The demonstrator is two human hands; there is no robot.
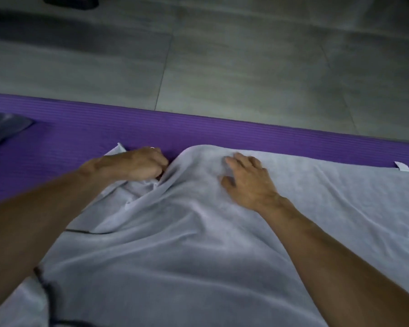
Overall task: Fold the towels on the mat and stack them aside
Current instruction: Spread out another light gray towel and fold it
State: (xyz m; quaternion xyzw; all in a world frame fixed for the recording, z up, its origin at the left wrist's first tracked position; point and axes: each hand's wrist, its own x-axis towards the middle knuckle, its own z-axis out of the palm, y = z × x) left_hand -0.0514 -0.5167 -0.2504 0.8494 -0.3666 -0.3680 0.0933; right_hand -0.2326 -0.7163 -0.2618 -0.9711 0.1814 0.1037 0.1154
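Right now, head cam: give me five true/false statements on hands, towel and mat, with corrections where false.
1. The left hand grips a bunched part of the towel. True.
2. The right hand is clenched in a fist. False: its fingers are spread on the towel.
3. The mat is green. False: it is purple.
4. The towel is neatly folded. False: it lies spread out and wrinkled.
5. A small tag shows at the towel's far right edge. True.

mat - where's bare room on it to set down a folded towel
Bare purple mat runs as a strip between the pale towel's far edge and the grey floor. A wider patch lies left of the left hand, bordered by a dark cloth. Near side is all towel.
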